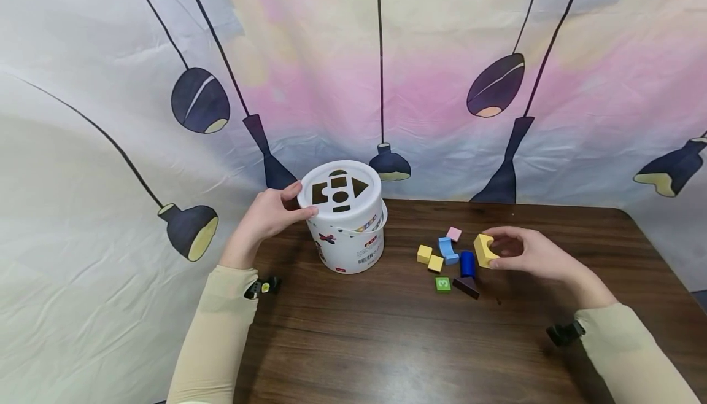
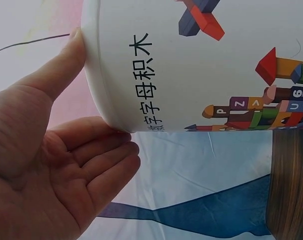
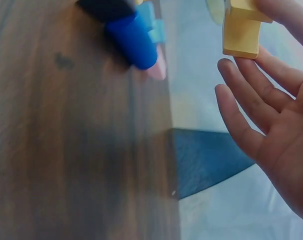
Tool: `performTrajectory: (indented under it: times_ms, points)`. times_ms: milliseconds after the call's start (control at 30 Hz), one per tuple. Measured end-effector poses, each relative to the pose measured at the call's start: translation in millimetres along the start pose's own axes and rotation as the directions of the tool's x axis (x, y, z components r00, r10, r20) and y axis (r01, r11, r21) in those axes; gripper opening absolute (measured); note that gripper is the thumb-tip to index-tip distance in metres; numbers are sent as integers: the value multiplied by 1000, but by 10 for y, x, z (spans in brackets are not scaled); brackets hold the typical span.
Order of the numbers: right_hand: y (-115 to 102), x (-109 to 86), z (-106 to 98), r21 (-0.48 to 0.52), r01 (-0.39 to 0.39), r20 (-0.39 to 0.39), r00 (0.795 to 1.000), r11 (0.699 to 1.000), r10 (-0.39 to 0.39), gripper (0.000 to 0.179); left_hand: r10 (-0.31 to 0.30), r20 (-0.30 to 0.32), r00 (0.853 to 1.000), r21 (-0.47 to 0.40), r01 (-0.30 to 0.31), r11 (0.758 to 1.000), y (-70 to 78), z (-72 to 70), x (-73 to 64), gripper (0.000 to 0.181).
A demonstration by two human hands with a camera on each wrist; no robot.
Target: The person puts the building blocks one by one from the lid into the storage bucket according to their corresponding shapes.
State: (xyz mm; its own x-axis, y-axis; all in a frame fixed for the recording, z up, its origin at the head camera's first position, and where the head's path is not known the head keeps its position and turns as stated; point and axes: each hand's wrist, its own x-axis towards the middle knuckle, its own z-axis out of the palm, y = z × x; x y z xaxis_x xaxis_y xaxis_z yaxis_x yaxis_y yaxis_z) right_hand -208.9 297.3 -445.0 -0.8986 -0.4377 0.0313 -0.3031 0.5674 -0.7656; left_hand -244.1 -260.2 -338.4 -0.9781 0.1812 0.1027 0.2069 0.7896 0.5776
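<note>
A white bucket (image 1: 348, 241) stands on the table, its white lid (image 1: 361, 204) pierced with several shaped holes. My left hand (image 1: 270, 213) rests against the lid's left edge, thumb and fingertips spread along the rim. In the left wrist view those fingers (image 2: 104, 160) look nearly straight, the palm apart from the bucket. Over the right side of the table, my right hand (image 1: 525, 253) pinches a yellow arch block (image 1: 483, 252) between thumb and fingers, its half-round notch facing the palm. The right wrist view shows part of this yellow arch block (image 3: 241, 37), with the other fingers extended below it.
Left of the right hand lie a blue cylinder (image 1: 467, 264), light blue arch (image 1: 447, 250), pink block (image 1: 454, 234), two yellow cubes (image 1: 424, 253), green number block (image 1: 443, 284) and dark triangular block (image 1: 466, 287). The bucket's handle (image 1: 385, 217) hangs on its right. Behind is a patterned cloth (image 1: 436, 146).
</note>
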Motion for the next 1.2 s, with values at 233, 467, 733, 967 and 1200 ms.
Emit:
performTrajectory:
  times_ms: [233, 467, 733, 967, 1200]
  points:
    - [-241, 177, -1, -5, 82, -14, 996, 997, -82, 62, 3, 14, 1000, 30, -4, 1000, -12, -12, 13, 87]
    - [-508, 424, 49, -17, 149, -40, 988, 989, -150, 64, -1, 14, 1000, 22, 1, 1000, 11, -13, 3, 88]
    - [-820, 695, 146, 16, 210, -59, 976, 978, -208, 68, -1, 13, 1000, 19, 0, 1000, 1, -17, 1, 87]
    - [-1121, 931, 233, 7, 287, -71, 956, 958, -285, 67, -2, 14, 1000, 13, 2, 1000, -6, -19, -8, 87]
    - [-1381, 1144, 331, -6, 345, -79, 935, 938, -345, 67, 4, 17, 1000, 22, -4, 1000, -10, -19, -3, 88]
